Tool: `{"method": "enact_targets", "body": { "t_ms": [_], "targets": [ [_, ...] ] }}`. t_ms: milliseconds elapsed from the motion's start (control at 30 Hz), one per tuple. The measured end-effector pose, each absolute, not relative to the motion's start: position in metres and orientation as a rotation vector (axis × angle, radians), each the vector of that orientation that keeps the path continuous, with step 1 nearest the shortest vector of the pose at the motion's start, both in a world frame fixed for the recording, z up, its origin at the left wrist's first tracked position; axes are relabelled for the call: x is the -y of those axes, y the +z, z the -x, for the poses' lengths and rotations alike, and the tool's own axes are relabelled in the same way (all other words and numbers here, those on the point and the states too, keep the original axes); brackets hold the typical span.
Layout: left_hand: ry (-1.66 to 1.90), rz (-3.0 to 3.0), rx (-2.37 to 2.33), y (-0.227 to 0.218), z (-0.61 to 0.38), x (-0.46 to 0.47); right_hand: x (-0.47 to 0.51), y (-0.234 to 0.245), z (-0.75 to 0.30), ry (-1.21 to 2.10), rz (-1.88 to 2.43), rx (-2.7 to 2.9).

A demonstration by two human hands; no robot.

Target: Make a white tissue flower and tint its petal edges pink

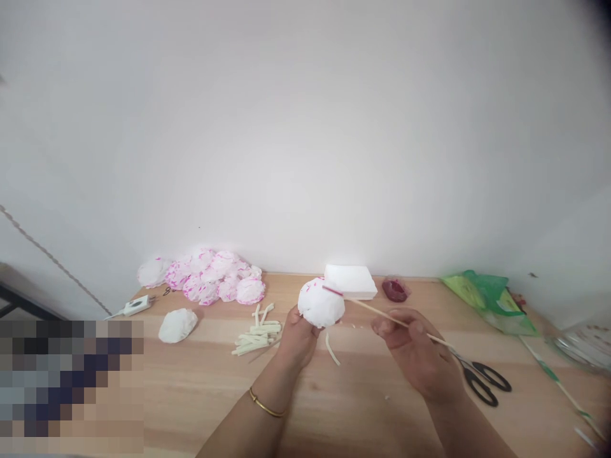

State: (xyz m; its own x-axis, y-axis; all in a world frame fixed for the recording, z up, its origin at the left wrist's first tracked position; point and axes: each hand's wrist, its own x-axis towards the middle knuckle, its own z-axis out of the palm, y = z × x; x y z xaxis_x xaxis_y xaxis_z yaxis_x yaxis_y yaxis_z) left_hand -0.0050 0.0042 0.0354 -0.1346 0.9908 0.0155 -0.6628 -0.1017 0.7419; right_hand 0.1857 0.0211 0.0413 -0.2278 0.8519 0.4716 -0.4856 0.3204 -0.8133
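My left hand (298, 346), with a gold bangle at its wrist, is closed around the base of a white tissue-paper flower (321, 310). A few pink marks dot the flower's upper side. Between the fingers of my right hand (422, 359) is a thin wooden stick (377, 310), whose dark pink tip lies across the flower's upper right edge. Whether the tip presses on the paper, I cannot tell. Just behind the flower lies a stack of white paper (351, 280). A small dish of dark red liquid (396, 289) stands to the right of the stack.
Pink-marked paper flowers (210, 273) are heaped against the wall. A plain white one (177, 326) lies nearer. Pale strips (258, 334) sit left of my hand. Black-handled scissors (487, 381), a green plastic bag (491, 296) and a glass bowl (585, 346) are at the right.
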Motion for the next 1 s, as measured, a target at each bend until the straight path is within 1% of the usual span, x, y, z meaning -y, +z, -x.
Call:
{"method": "enact_targets", "body": {
  "t_ms": [67, 167, 300, 400, 600, 833, 1000],
  "targets": [
    [1.570, -0.501, -0.591, 0.040, 0.005, -0.002, -0.023, 0.041, -0.182, 1.193, 0.392, 1.267],
    [1.528, -0.372, -0.460, 0.043, 0.006, 0.002, -0.022, 0.040, -0.175, 0.980, 0.555, 1.321],
    [1.458, -0.333, -0.359, 0.044, 0.004, 0.005, -0.013, 0.039, -0.158, 0.731, 0.812, 1.603],
    [1.412, -0.379, -0.319, 0.045, -0.002, 0.007, -0.003, 0.042, -0.142, 0.728, 0.778, 1.721],
    [1.307, -0.486, -0.330, 0.046, -0.014, 0.014, 0.005, 0.046, -0.128, 0.660, 0.820, 1.718],
    [1.347, -0.602, -0.376, 0.055, -0.020, 0.020, 0.009, 0.049, -0.135, 0.733, 0.880, 1.680],
    [1.387, -0.719, -0.457, 0.057, -0.027, 0.027, 0.016, 0.038, -0.151, 0.645, 0.877, 1.703]
  ]
}}
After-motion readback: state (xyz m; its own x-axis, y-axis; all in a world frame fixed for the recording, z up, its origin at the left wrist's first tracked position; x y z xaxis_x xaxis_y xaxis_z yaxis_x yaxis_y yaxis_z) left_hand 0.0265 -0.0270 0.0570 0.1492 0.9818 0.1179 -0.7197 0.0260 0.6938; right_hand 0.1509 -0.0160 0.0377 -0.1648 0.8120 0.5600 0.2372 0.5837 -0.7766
